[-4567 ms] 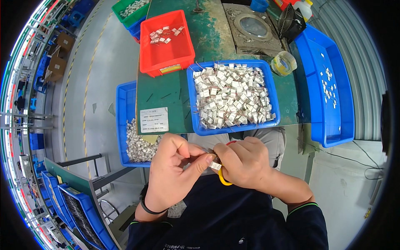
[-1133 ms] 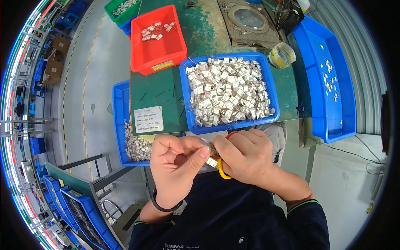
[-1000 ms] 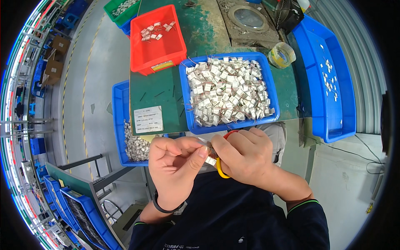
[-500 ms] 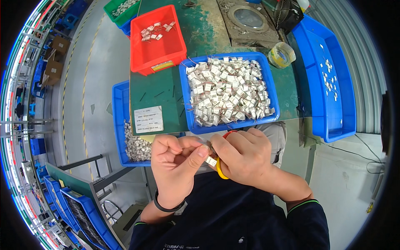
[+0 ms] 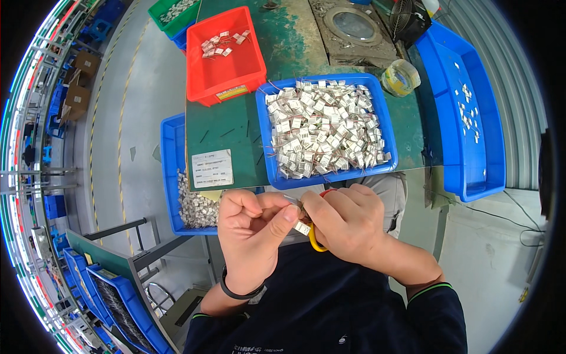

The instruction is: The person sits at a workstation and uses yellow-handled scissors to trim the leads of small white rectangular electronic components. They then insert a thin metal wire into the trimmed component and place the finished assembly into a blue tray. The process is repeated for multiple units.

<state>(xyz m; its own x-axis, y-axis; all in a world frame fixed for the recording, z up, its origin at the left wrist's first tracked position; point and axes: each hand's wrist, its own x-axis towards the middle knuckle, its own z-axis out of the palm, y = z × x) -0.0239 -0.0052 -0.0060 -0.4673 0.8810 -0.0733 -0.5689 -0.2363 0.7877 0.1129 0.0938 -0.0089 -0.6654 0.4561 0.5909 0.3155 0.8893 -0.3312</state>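
My left hand (image 5: 250,233) pinches a small white block-shaped part (image 5: 302,228) between thumb and fingers, just in front of the table edge. Close against it, my right hand (image 5: 349,221) is closed around a hand tool (image 5: 316,241) with curved yellow and red handles. The fingers hide most of this tool, so its exact kind does not show. Its working end meets the part between my two hands. Beyond them, a blue tray (image 5: 263,133) is heaped with many similar white parts with thin wires.
A red bin (image 5: 236,68) holds several white parts at the back left, near a paper label sheet (image 5: 213,169). On the right are a tape roll (image 5: 401,78) and a long blue bin (image 5: 460,124). Another blue bin (image 5: 171,141) of parts sits lower left.
Both hands stay together at nearly the same place. The left hand and the white part have shifted very slightly right, and less of the red handle shows.
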